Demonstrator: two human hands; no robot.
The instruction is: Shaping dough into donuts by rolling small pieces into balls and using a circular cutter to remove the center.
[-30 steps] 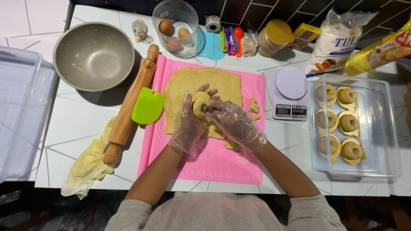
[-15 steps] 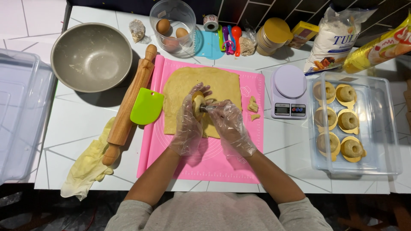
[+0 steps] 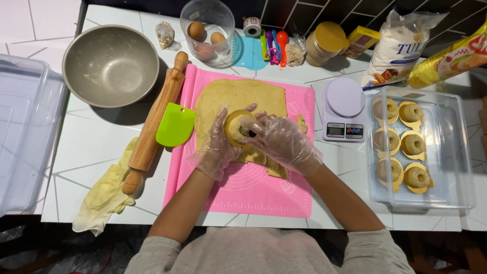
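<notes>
Both my hands wear clear plastic gloves over a pink silicone mat (image 3: pixel 253 193). My left hand (image 3: pixel 215 147) and my right hand (image 3: pixel 279 139) together hold a round yellow doughnut cutter (image 3: pixel 237 127), tilted on edge just above the rolled-out sheet of yellow dough (image 3: pixel 228 96). My right fingers reach into the cutter's centre hole, where dough shows. Loose dough scraps (image 3: pixel 274 165) lie on the mat under my right hand.
A wooden rolling pin (image 3: pixel 154 122) and green scraper (image 3: pixel 175 124) lie left of the mat, a grey bowl (image 3: pixel 109 63) beyond. A lilac kitchen scale (image 3: pixel 344 109) sits right, then a clear tray (image 3: pixel 456 152) with several cut doughnuts. Eggs, flour bag and tools line the back.
The cutter has tipped from flat to on edge and turned towards me. My right fingers have moved into its centre hole, and both hands have stayed over the dough.
</notes>
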